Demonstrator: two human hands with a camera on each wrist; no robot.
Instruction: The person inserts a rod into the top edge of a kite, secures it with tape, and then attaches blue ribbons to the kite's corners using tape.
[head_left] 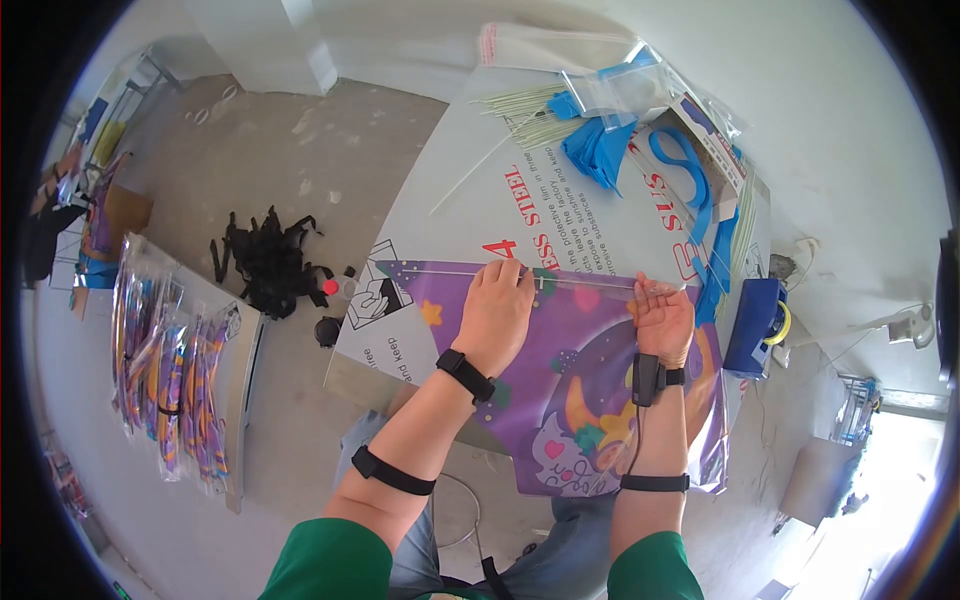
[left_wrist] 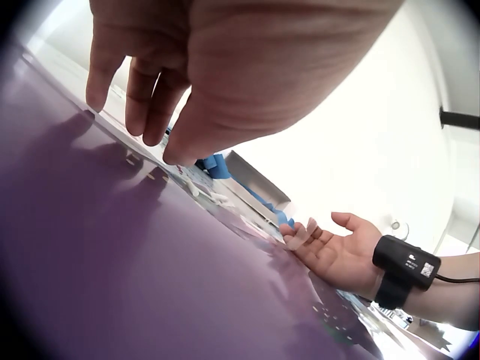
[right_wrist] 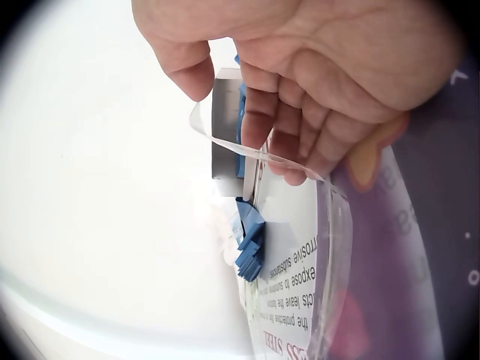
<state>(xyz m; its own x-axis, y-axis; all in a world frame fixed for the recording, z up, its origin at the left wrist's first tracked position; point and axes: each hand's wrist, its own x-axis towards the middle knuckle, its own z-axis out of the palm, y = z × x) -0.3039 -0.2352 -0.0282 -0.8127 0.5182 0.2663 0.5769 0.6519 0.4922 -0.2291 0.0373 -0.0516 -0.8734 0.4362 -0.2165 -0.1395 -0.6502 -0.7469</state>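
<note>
A purple printed sheet (head_left: 520, 360) with cartoon stars, a moon and a cat lies across the table's near side. Along its far edge runs a thin pale rod (head_left: 440, 270). My left hand (head_left: 497, 315) reaches down over that edge, its fingertips (left_wrist: 135, 124) right at the border in the left wrist view. Palm up at the right end of the edge is my right hand (head_left: 664, 322). A clear strip (right_wrist: 232, 148) crosses its loosely bent fingers, with the thumb apart from it in the right wrist view.
The film-covered table (head_left: 450, 215) bears thin pale sticks (head_left: 530, 125), blue strips (head_left: 600, 152) and an open box (head_left: 712, 150). A blue tape dispenser (head_left: 757, 325) stands at the right edge. Black straps (head_left: 270, 262) lie on the floor, near packed colourful bundles (head_left: 180, 385) on a side table.
</note>
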